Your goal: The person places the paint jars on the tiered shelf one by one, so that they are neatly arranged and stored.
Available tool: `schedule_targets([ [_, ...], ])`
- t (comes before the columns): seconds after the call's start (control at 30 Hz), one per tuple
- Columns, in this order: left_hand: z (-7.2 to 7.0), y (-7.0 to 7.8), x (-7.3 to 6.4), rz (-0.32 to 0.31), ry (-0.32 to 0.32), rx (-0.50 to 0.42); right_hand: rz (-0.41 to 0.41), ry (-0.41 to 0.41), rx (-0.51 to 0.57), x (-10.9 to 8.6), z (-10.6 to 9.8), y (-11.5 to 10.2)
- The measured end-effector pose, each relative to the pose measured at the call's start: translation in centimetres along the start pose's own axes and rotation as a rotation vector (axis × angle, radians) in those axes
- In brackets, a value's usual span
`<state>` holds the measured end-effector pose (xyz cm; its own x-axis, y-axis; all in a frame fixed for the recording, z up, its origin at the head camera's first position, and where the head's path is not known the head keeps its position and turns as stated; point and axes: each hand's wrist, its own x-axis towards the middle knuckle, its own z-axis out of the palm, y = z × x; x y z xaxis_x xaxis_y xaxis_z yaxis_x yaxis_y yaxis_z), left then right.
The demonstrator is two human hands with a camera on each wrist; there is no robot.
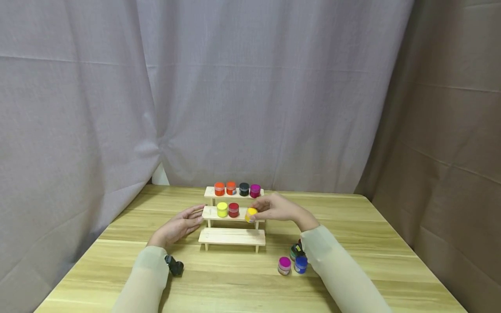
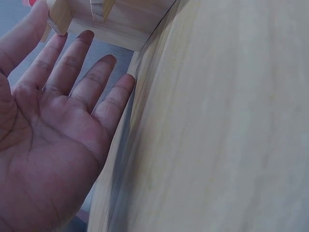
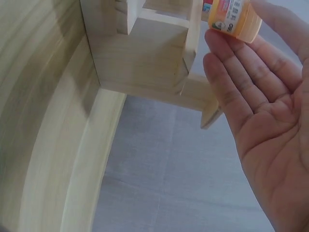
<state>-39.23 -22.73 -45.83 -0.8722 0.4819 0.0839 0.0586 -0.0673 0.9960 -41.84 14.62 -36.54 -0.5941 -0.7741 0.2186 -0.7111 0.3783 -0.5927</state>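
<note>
Between the thumb and fingers of my right hand [image 1: 275, 208] is a small orange-yellow paint jar [image 1: 251, 214], tilted at the right end of the middle step of a wooden tiered stand [image 1: 232, 236]. The right wrist view shows the labelled side of this jar [image 3: 231, 18]. To its left on that step stand a yellow jar [image 1: 222, 210] and a dark red jar [image 1: 233, 210]. My left hand [image 1: 181, 225] has its fingers extended beside the stand's left end, fingertips close to the middle step. In the left wrist view the palm [image 2: 53, 135] holds nothing.
On the top step stand two orange-red jars [image 1: 219, 188], a black jar [image 1: 244, 189] and a purple jar [image 1: 255, 191]. A magenta jar [image 1: 284, 265], a blue jar [image 1: 301, 264] and a green jar [image 1: 293, 253] sit on the table near my right sleeve, which partly hides more. Grey curtain [image 1: 250, 95] hangs behind.
</note>
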Motion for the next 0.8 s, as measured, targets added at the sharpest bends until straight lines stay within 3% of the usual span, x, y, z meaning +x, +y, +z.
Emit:
schedule_targets([
  [0.33,0.0,0.0,0.0,-0.006,-0.005,0.005,-0.008,0.039,-0.072,1.4,0.5,0.9],
  [0.8,0.1,0.0,0.1,-0.005,-0.007,0.007,0.019,0.082,-0.129,1.9,0.6,0.8],
])
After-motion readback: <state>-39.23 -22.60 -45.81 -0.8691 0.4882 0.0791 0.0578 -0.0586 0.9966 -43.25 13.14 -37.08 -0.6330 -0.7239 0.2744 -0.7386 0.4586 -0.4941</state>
